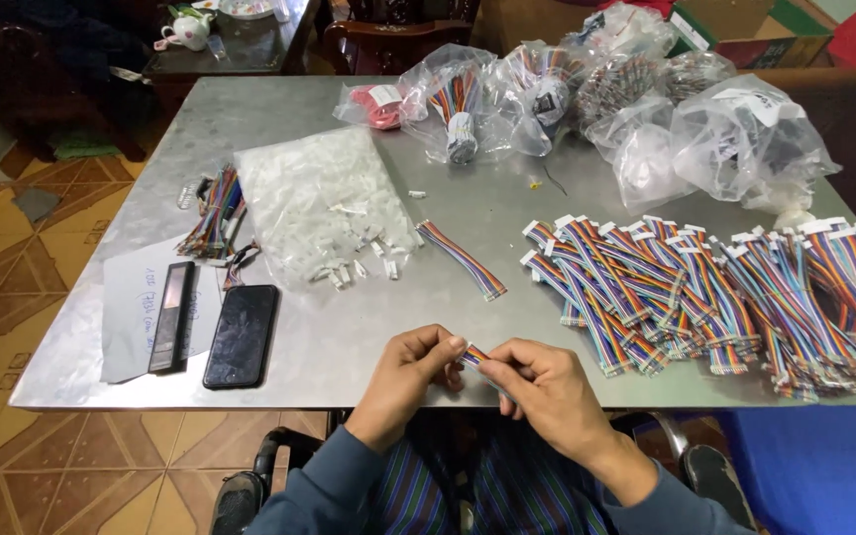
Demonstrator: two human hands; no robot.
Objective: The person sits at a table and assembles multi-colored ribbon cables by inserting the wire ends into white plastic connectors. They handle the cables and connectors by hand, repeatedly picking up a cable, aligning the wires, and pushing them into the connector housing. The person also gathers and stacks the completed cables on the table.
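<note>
Clear bags (pixel 735 139) with white labels crowd the upper right; a connector bag (pixel 324 203) lies centre-left. At lower centre, the left hand (pixel 410 376) and right hand (pixel 542 386) pinch one rainbow ribbon cable (pixel 475 356). A cable pile (pixel 715 292) fills the right.

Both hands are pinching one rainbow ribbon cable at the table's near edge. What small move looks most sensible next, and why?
Probably set it on the finished pile to the right. The left hand and right hand grip the short ribbon cable between them; whether its ends carry connectors is hidden. Many like cables with white connectors lie there.

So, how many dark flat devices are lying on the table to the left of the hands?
2: a black phone face up, and a narrow black device just left of it, resting on a sheet of paper.
</note>
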